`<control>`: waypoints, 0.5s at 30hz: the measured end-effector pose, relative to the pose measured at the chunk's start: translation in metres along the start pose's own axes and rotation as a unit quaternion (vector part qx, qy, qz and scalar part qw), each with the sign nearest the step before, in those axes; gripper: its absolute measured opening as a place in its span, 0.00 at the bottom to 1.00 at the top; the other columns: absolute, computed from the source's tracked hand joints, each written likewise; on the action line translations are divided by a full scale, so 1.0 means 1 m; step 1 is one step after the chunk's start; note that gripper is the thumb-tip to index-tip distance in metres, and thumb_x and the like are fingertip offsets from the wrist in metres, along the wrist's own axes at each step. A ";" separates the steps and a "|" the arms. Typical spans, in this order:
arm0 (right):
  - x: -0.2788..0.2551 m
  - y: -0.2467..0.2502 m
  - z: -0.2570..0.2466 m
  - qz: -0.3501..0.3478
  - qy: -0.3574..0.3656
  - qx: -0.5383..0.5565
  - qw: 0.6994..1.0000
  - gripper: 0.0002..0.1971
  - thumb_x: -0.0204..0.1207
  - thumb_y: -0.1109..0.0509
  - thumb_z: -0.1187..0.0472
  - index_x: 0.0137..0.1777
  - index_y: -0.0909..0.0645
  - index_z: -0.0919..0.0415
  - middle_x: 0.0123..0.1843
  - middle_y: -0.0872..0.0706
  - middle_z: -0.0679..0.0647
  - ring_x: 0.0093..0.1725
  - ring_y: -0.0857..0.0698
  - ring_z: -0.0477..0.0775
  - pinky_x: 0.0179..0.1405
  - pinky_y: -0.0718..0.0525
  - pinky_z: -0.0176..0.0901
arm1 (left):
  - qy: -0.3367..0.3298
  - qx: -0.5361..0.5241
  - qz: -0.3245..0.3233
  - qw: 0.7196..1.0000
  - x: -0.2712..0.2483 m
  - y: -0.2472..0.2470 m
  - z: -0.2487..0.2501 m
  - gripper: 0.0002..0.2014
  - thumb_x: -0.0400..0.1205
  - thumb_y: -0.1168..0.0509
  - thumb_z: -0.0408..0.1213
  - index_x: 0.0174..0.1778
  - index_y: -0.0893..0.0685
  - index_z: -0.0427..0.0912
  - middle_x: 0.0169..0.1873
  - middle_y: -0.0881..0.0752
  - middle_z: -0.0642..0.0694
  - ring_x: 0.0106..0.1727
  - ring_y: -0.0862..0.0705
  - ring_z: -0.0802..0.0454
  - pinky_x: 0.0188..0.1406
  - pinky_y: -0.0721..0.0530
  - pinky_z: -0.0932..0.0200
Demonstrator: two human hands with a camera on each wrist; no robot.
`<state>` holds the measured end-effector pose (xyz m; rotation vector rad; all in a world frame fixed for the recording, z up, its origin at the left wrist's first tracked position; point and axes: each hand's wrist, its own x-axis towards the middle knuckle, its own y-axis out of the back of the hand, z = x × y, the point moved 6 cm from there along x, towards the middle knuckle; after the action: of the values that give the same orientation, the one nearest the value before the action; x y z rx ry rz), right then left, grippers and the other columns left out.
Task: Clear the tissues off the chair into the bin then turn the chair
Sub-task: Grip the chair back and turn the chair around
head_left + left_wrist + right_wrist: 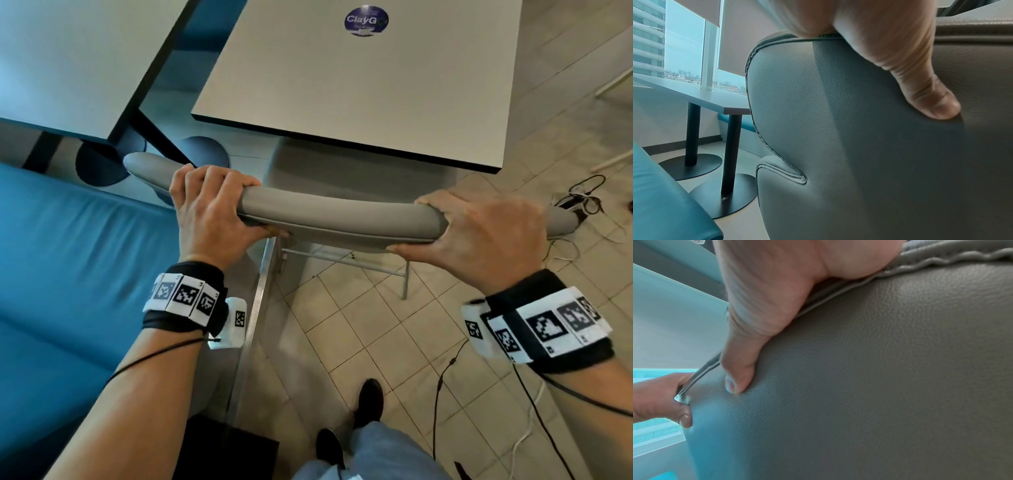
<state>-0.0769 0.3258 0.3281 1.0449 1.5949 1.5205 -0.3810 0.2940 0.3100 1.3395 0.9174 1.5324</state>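
Note:
A grey padded chair [335, 212] stands with its seat tucked under the white table [359, 85]. My left hand [212, 205] grips the top of the backrest near its left end, fingers curled over the front. My right hand [479, 233] grips the same rim near its right end. The left wrist view has my left hand's thumb [920, 84] pressing on the back of the grey leather backrest [859, 146]. In the right wrist view my right hand's thumb [742, 366] presses on the backrest [879, 386]. No tissues or bin are in view.
A blue sofa [68, 274] lies to the left, close to the chair. A second table [68, 61] on round black bases [701, 164] stands at the far left. Cables [582, 198] lie on the tiled floor at right. My feet [366, 404] are just behind the chair.

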 end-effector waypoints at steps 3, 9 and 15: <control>0.017 -0.001 0.010 0.007 0.005 0.002 1.000 0.39 0.64 0.40 0.18 0.53 0.15 0.53 0.38 0.12 0.52 0.35 0.16 0.56 0.32 0.19 0.48 | 0.000 0.007 0.006 1.000 0.015 -0.005 0.002 0.39 0.63 0.31 0.76 0.56 0.16 0.46 0.52 0.18 0.43 0.61 0.25 0.40 0.75 0.39 0.41; 0.046 -0.001 0.027 0.002 -0.003 -0.013 1.000 0.40 0.62 0.41 0.16 0.54 0.15 0.49 0.36 0.13 0.50 0.34 0.17 0.56 0.33 0.19 0.49 | 0.009 0.013 0.000 1.000 0.040 -0.015 0.005 0.39 0.62 0.30 0.75 0.57 0.17 0.46 0.54 0.18 0.42 0.62 0.25 0.39 0.73 0.36 0.38; 0.069 -0.002 0.035 0.009 -0.005 -0.007 1.000 0.41 0.61 0.42 0.15 0.54 0.15 0.50 0.36 0.12 0.50 0.33 0.16 0.57 0.35 0.18 0.50 | 0.008 0.012 0.001 1.000 0.063 -0.023 0.000 0.39 0.62 0.29 0.74 0.57 0.18 0.46 0.55 0.18 0.42 0.63 0.26 0.39 0.73 0.37 0.40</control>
<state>-0.0760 0.4036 0.3269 1.0601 1.5710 1.5333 -0.3794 0.3611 0.3098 1.3475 0.9477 1.5401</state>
